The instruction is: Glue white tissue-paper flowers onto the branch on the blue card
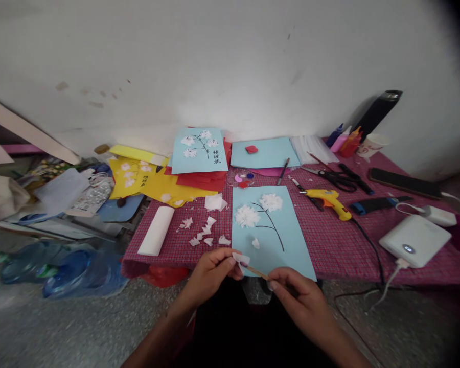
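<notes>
Between the fingers of my left hand (217, 268) is a small white paper piece (240, 259), held over the near edge of the table. My right hand (297, 291) pinches a thin wooden stick (256, 272), whose far tip touches the paper. Just beyond both hands lies a light blue sheet (291, 225) with a dark drawn stem, two fluffy white paper flowers (247, 216) and a single loose white petal (255, 243). Several cut white paper pieces (207, 230) are scattered left of the sheet.
A white roll (156, 231) lies at the table's left. A yellow glue gun (329, 199), scissors (331, 177) and a white power bank (414, 240) are on the right. A finished flower picture (193, 161) tops red sheets at the back, against the wall.
</notes>
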The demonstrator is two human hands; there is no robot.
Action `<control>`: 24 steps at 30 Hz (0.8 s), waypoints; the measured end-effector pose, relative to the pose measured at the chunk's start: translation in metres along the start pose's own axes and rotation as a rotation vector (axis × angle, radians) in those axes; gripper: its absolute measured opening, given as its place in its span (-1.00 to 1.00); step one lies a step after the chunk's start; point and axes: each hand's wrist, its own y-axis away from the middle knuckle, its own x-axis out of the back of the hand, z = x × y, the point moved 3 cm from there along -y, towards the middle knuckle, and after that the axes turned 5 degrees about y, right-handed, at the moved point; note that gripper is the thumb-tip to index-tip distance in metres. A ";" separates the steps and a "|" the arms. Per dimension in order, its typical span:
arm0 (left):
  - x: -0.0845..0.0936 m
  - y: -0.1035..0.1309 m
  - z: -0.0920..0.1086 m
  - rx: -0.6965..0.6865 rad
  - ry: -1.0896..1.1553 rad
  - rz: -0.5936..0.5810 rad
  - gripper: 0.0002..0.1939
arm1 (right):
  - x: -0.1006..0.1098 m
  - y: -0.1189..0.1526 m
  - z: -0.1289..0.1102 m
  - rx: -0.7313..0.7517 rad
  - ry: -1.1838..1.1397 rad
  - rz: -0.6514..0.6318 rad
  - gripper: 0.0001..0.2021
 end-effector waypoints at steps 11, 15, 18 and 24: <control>0.000 -0.001 0.003 -0.008 -0.195 0.026 -0.81 | 0.001 0.005 0.000 -0.019 -0.144 -0.021 -0.85; 0.002 -0.001 -0.001 0.024 -0.150 0.007 -0.80 | 0.004 0.008 0.002 -0.088 -0.264 -0.016 -0.85; 0.002 0.000 -0.001 0.028 -0.150 -0.019 -0.80 | 0.002 0.008 0.007 -0.153 -0.376 -0.002 -0.82; 0.000 0.002 0.000 -0.018 -0.154 -0.065 -0.83 | -0.003 0.002 0.016 -0.216 -0.535 0.087 -0.79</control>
